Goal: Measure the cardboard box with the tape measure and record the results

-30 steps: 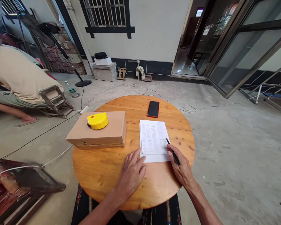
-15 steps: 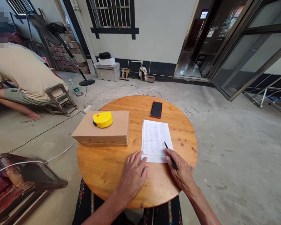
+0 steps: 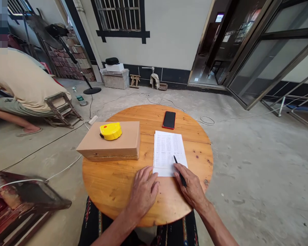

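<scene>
The left hand (image 3: 143, 193) lay flat on the round wooden worktop (image 3: 113, 181), fingers released and spread, their tips touching the near left corner of the paper (image 3: 168, 150). The right hand (image 3: 192, 189) had its fingers clasped around a slim black pen (image 3: 179, 170), which slanted up and to the left with its tip on the sheet's near right part. The thin white paper, filled with small columns, ran lengthwise away from the person. Farther left sat a flat cardboard box (image 3: 118, 148) with a glossy yellow tape measure (image 3: 111, 131) on top. Beyond the paper lay a dark phone (image 3: 168, 119).
</scene>
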`<state>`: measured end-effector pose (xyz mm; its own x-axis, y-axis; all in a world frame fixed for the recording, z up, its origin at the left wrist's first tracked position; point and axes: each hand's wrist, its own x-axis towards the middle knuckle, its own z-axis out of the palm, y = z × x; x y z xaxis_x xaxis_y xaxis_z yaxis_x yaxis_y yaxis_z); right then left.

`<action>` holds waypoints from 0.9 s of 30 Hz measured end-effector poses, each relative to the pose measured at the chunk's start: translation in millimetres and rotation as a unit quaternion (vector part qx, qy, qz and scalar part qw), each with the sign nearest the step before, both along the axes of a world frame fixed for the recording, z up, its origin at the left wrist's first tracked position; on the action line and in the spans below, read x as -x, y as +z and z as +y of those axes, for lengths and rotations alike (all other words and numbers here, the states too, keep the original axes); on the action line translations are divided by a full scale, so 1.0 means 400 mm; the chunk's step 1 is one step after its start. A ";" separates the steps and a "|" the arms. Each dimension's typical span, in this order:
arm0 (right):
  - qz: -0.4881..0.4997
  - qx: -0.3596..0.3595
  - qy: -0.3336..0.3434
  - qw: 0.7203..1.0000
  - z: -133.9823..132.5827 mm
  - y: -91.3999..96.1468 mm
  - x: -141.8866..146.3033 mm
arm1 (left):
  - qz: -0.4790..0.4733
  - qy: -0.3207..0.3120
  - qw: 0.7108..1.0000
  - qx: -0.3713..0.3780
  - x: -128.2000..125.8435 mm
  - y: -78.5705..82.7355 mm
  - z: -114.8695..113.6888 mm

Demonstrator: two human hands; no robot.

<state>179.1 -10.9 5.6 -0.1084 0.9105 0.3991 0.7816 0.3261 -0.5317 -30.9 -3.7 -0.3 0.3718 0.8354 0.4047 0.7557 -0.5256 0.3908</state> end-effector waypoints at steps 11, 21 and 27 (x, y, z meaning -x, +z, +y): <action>0.043 0.009 0.006 0.999 -0.005 0.010 -0.008 | 0.033 -0.057 0.997 0.033 -0.107 0.008 -0.002; 0.271 0.058 -0.036 0.960 -0.042 0.071 -0.028 | 0.052 -0.081 0.995 0.041 -0.064 0.008 -0.012; 0.403 -0.034 -0.060 0.913 -0.068 0.145 -0.027 | 0.046 -0.079 0.995 0.040 -0.064 0.004 -0.015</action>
